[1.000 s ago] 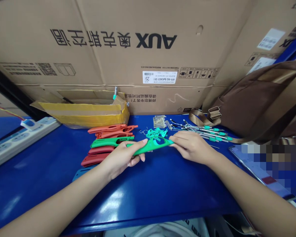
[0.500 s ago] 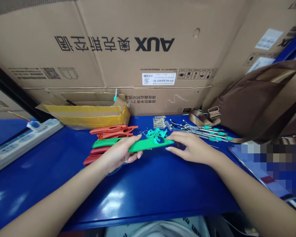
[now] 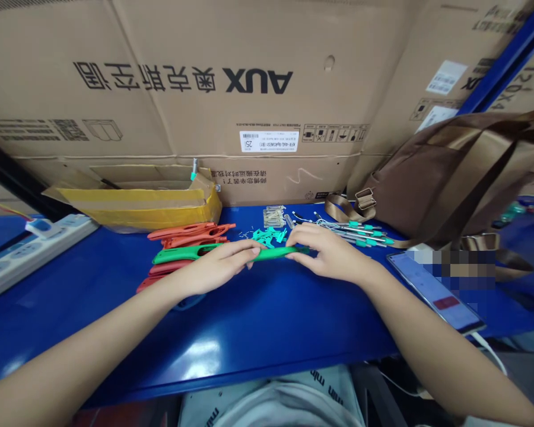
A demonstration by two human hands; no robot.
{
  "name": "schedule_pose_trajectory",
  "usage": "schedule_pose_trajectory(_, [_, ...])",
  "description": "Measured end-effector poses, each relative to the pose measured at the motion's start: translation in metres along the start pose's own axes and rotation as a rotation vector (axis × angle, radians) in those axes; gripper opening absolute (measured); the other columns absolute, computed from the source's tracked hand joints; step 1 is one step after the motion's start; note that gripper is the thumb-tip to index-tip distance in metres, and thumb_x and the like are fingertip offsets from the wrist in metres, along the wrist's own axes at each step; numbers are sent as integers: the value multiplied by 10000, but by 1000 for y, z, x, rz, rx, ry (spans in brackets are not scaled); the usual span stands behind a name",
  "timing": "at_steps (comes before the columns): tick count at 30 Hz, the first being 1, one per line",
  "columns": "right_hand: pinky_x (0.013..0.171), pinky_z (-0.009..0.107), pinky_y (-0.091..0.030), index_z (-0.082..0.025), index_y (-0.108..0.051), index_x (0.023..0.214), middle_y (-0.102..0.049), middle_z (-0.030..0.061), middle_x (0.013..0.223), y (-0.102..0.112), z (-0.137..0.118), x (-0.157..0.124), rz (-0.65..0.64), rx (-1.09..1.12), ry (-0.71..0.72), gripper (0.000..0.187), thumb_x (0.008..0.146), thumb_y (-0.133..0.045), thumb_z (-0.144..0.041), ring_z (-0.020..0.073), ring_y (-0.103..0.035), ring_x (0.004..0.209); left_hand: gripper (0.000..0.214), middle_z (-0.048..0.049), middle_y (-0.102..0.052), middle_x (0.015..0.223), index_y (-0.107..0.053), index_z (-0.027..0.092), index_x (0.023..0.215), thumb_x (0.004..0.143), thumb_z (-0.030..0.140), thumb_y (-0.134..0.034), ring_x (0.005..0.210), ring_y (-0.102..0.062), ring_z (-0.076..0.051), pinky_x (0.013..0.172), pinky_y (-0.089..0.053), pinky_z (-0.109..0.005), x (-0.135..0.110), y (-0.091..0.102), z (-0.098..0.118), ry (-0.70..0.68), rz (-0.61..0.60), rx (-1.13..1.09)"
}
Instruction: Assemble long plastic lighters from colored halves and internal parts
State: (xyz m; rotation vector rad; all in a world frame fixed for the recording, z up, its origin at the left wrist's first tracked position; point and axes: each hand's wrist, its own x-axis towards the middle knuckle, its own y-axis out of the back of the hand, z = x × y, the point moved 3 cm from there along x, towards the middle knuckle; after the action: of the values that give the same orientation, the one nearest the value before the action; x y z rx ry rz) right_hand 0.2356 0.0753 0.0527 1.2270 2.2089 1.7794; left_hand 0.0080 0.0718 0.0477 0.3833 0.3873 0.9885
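Note:
My left hand (image 3: 222, 265) is closed around one end of a long green plastic lighter casing (image 3: 273, 254), its thumb along the top. At the casing's narrow right end, my right hand (image 3: 331, 252) pinches it between thumb and fingers. The casing is held level above the table, thin edge towards me. Behind the left hand lies another green casing (image 3: 182, 254) among several red and orange casings (image 3: 189, 231). Small teal plastic parts (image 3: 270, 236) are heaped just beyond the held casing. Metal rods with teal ends and wires (image 3: 360, 234) lie past my right hand.
Small clear parts (image 3: 273, 216) lie at the back of the blue table (image 3: 267, 326). A yellow-taped carton (image 3: 137, 207) and a white power strip (image 3: 35, 249) stand left. A phone (image 3: 436, 290) and a brown bag (image 3: 427, 184) are right. Large cardboard (image 3: 182, 118) backs the table.
The green casing has turned from its broad side to its edge. My right fingers have closed on its narrow end. The view has swung slightly to the right.

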Motion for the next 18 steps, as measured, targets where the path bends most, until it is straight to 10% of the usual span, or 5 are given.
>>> schedule_pose_trajectory(5, [633,252,-380,-193,-600,861,-645,1,770,6,6,6,-150,-63,-119,172,997,-592,-297,146,-553,669,597,-90,-635,1144,-437,185,1475,967,494,-490,936,-629,-213,827,-526,-338,4,-6,-3,-117,234,157])
schedule_pose_trajectory(10, [631,245,-361,-190,-638,885,-680,21,793,30,45,27,-89,-275,-235,152,976,-597,-305,150,-574,675,631,-183,-483,1465,-344,126,1530,981,396,-500,1387,-429,-323,1172,-363,-491,12,-11,3,-264,414,590])
schedule_pose_trajectory(15, [655,273,-391,-152,-665,919,-702,74,811,34,87,64,-44,-362,-350,151,963,-600,-281,186,-604,708,491,-250,-575,1353,-526,32,1375,1000,348,-547,1305,-511,-375,1099,-440,-543,72,-13,10,-167,294,838])
schedule_pose_trajectory(18, [745,298,-451,-141,-680,952,-721,101,888,24,102,83,-77,-393,-386,145,959,-612,-269,216,-649,821,354,-115,-629,1290,-611,159,1280,995,367,-622,1126,-642,-258,954,-559,-482,117,-15,9,-153,244,854])
